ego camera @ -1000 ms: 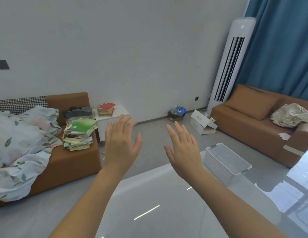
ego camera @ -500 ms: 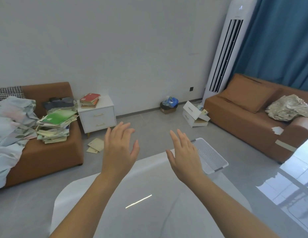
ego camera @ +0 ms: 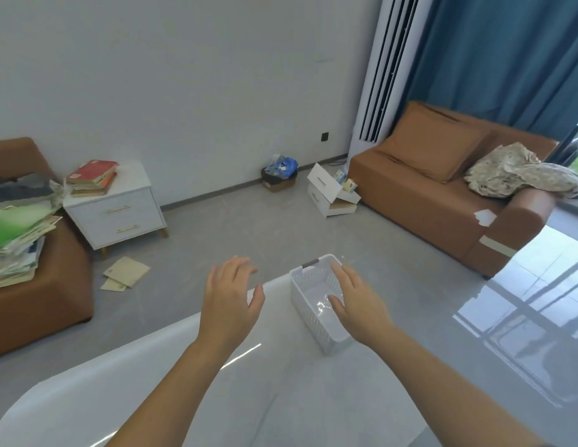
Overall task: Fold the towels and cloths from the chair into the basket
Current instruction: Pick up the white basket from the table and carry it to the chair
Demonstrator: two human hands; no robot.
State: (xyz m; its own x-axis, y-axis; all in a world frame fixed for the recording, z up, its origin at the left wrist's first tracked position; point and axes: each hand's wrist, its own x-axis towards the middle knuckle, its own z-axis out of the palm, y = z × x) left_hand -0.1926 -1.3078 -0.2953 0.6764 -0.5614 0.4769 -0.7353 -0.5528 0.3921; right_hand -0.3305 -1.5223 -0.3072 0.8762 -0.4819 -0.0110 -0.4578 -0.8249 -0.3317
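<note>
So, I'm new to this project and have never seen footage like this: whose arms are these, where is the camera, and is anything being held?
No machine here: these are a person's two bare arms. The camera is a wide-angle one worn on their head, looking forward and down. The left hand and right hand are open and hold nothing. The right hand is over a white plastic basket, which stands on a glossy white table; whether it touches the basket is unclear. No cloth shows in the basket. A crumpled cloth lies on the brown sofa at the right.
</note>
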